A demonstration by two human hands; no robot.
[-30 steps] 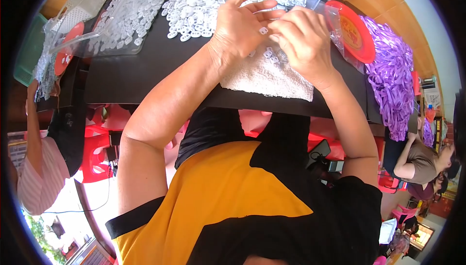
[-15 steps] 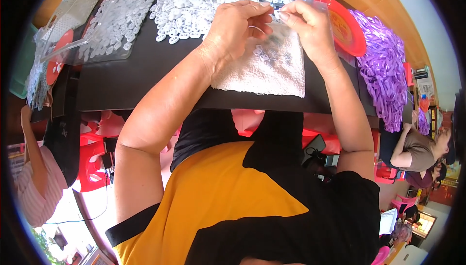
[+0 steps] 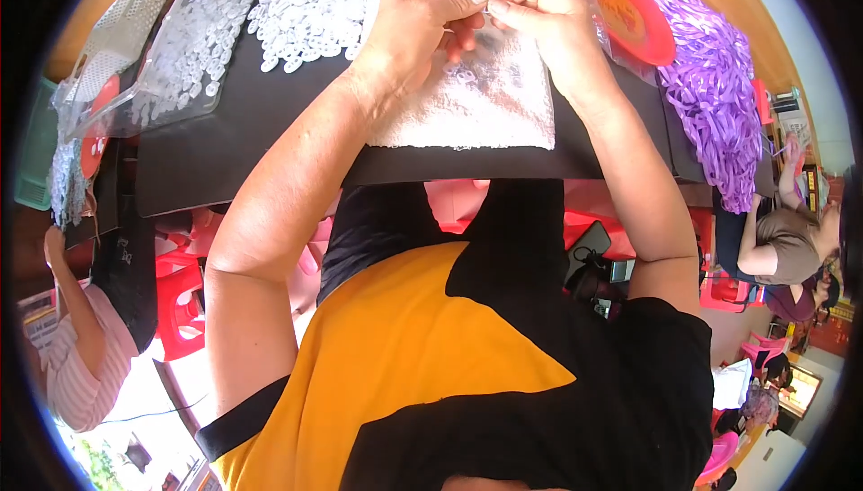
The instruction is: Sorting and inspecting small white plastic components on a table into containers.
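Note:
My left hand [image 3: 418, 28] and my right hand [image 3: 550, 28] meet above the far part of a white towel [image 3: 485, 118], thumbs and forefingers pinched and almost touching. Something tiny and pale sits between the fingertips, too small to make out. The other fingers of my left hand curl beneath the pinch. A few small whitish pieces [image 3: 463, 75] lie on the towel below. Just beyond my left hand spreads a big heap of white oval plastic pieces [image 3: 310, 19].
On the left stands a clear bin [image 3: 193, 50] of similar white pieces, beside a white perforated basket [image 3: 121, 32]. A red plate [image 3: 643, 19] and a pile of purple ribbons [image 3: 706, 86] lie right on the dark table [image 3: 261, 136]. Other people sit at both sides.
My hands have drawn closer together, their fingertips now nearly touching. The thin pale loop seen near my left fingers no longer shows. The whole view has shifted slightly.

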